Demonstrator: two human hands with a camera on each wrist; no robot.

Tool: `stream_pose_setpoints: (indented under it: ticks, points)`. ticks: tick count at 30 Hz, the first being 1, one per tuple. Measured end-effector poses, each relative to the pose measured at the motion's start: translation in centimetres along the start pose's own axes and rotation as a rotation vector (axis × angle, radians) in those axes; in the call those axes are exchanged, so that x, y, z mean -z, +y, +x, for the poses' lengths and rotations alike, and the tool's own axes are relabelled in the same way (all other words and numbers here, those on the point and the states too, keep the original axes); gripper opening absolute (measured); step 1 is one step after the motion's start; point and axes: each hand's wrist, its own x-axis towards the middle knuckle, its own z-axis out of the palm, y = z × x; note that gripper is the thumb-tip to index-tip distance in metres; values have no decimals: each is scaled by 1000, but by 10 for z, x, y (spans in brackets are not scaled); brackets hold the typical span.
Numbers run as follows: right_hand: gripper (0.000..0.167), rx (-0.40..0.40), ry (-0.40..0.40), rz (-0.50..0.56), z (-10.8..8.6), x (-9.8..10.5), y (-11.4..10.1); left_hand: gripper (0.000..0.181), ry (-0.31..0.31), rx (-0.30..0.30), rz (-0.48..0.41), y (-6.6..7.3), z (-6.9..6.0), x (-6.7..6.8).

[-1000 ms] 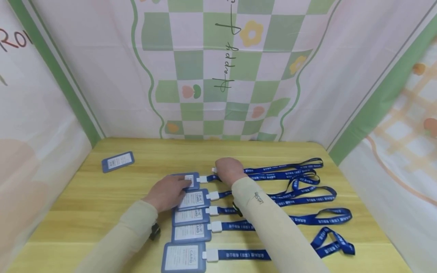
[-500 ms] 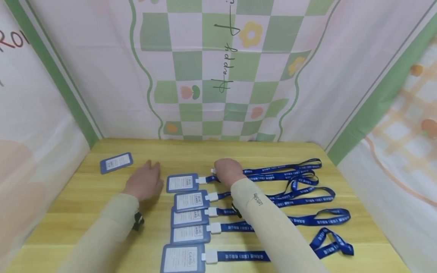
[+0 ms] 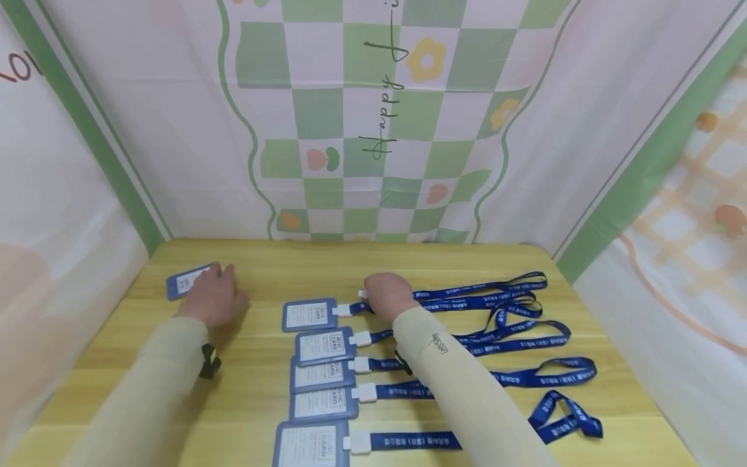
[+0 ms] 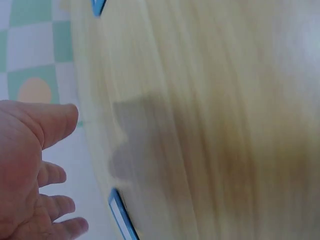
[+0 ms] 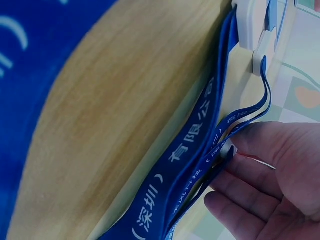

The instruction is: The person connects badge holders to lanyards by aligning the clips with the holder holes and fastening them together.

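My left hand hovers at the near right side of a loose blue card holder, partly covering it from above. Its fingers are parted and hold nothing; in the left wrist view a gap shows between the hand and the holder. At the back of the table my right hand pinches the white-clip end of the rearmost blue lanyard. That clip shows between thumb and fingers in the right wrist view. Just in front lies a card holder attached to another lanyard.
Several more blue card holders on printed lanyards lie in a column towards the front, some overlapping. The right forearm crosses above their straps. A patterned cloth hangs behind the wooden table.
My left hand has left the rearmost card holder in the column and moved left to the loose one. The right hand keeps its place on the lanyard.
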Motion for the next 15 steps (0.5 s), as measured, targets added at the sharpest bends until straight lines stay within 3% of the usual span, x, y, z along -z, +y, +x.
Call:
stream_pose_setpoints:
  ticks: [9,15]
  points:
    - [14,15,2,-1,-2,2,0,86,-60,-2,-42,-21,7,3]
    - [15,13,3,-3,-1,0,0,86,-92,-8,-25,-25,8,2]
